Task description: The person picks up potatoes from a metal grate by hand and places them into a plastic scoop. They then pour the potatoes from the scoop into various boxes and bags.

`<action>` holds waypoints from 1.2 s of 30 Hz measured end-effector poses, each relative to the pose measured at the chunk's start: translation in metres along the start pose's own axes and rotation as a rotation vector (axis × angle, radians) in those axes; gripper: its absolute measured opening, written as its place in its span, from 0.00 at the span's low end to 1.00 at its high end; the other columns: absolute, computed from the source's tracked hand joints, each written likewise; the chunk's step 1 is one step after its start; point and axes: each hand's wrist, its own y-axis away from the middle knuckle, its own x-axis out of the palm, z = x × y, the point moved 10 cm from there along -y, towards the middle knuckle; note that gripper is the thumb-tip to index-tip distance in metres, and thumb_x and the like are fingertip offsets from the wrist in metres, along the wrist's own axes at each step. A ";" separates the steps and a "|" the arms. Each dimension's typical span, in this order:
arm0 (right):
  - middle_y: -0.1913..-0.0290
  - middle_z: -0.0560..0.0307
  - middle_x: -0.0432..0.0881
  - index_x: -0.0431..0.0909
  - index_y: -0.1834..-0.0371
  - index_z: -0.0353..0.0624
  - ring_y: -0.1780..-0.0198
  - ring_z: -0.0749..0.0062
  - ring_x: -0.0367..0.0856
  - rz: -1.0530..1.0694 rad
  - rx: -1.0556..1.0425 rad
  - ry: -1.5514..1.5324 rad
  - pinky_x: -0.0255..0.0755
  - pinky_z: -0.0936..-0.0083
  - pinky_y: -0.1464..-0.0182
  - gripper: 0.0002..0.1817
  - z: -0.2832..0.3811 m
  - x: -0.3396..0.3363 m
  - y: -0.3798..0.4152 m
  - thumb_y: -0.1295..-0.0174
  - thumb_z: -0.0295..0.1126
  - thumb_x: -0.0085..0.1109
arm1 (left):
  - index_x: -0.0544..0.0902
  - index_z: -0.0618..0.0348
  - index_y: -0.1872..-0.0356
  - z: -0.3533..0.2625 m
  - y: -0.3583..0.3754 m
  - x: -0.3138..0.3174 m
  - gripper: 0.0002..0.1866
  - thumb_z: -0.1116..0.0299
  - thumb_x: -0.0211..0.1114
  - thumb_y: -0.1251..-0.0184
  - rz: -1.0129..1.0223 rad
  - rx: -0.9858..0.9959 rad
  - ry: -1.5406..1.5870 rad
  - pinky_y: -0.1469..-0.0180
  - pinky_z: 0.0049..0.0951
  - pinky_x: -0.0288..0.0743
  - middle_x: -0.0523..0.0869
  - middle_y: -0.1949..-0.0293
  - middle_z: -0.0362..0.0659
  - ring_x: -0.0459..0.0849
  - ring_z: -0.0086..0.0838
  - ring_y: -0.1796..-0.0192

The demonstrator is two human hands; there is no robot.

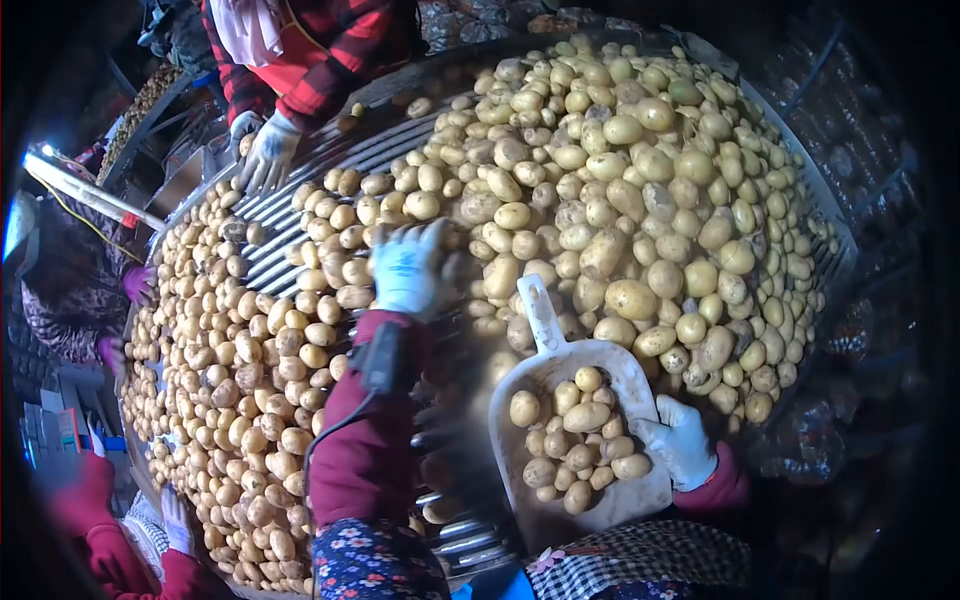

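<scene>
My left hand [405, 272], in a pale glove, reaches over the heap with its fingers spread among the potatoes [422, 205]. Blur hides its thumb side, and I see no potato clearly gripped. My right hand [682, 445], also gloved, is closed on the side rim of a white scoop [638, 495]. Several small potatoes [578, 450] lie in the scoop's pan. Its handle [541, 312] points away from me, over the edge of the larger pile.
A big pile of potatoes [650, 190] covers the right side of the slatted metal table [275, 245]; more spread along the left. Across the table, a person's gloved hands [265, 150] touch the slats. Other people's hands [138, 285] [176, 520] are at the left edge.
</scene>
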 end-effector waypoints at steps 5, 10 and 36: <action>0.60 0.67 0.82 0.81 0.53 0.35 0.60 0.88 0.74 0.025 -0.045 0.010 0.71 0.85 0.59 0.08 0.004 0.002 -0.001 0.33 0.19 0.58 | 0.83 0.51 0.50 0.084 0.059 -0.033 0.17 0.57 0.67 0.39 -0.069 -0.024 -0.187 0.28 0.58 0.55 0.86 0.47 0.42 0.78 0.44 0.39; 0.59 0.66 0.83 0.81 0.52 0.35 0.59 0.87 0.75 0.064 -0.035 0.022 0.72 0.84 0.57 0.08 0.006 0.005 -0.001 0.33 0.20 0.58 | 0.86 0.48 0.54 0.152 0.143 -0.084 0.15 0.56 0.67 0.38 -0.050 -0.189 -0.499 0.28 0.57 0.56 0.79 0.37 0.43 0.70 0.47 0.32; 0.64 0.66 0.82 0.81 0.55 0.36 0.62 0.87 0.73 0.063 -0.099 -0.007 0.73 0.82 0.59 0.06 -0.003 0.006 -0.013 0.34 0.21 0.59 | 0.84 0.52 0.54 0.075 0.167 -0.068 0.15 0.73 0.68 0.45 0.022 -0.132 -0.078 0.58 0.43 0.78 0.85 0.64 0.46 0.83 0.44 0.61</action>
